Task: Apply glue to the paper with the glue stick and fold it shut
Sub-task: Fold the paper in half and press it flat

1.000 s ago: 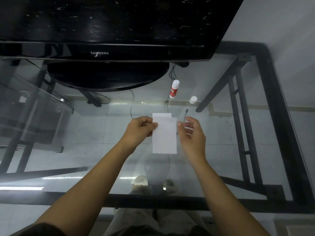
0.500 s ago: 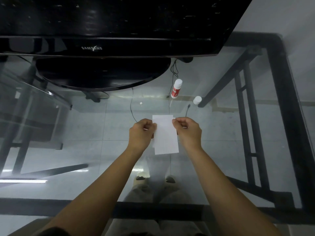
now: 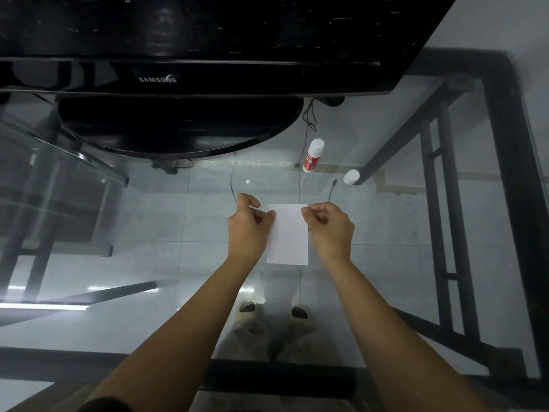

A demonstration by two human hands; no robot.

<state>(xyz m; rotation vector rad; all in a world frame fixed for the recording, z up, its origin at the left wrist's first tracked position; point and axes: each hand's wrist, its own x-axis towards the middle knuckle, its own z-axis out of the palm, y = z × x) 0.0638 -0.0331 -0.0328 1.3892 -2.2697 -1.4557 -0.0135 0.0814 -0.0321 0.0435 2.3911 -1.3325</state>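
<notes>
Glass tabletop (image 3: 166, 263) fills most of the view, one clear sheet in a black frame, with floor tiles and the person's two feet showing through it. At the far side stands one black television (image 3: 190, 75) on its oval base, and thin black cables trail toward the middle.

One white paper (image 3: 288, 234) lies near the centre of the tabletop, a tall rectangle that looks already folded over on itself. The left hand (image 3: 248, 230) rests at its left edge, thumb and fingers curled together against that edge; whether they pinch the sheet or only press it flat I cannot tell. The right hand (image 3: 328, 226) has its grip pinched on the far right corner of the paper, thumb pressed to forefinger. Holding both sides this way probably keeps the layers lined up while the glue takes, so the fold closes square.

One glue stick (image 3: 312, 156), white with a red label, stands well beyond the paper on the far side, tilted slightly in the wide-angle view. Its one white cap (image 3: 351, 176) sits apart to the right of it, beside a table strut. With the stick set down and uncapped, gluing seems finished and only the pressing of the fold remains. Capping the stick would follow.
</notes>
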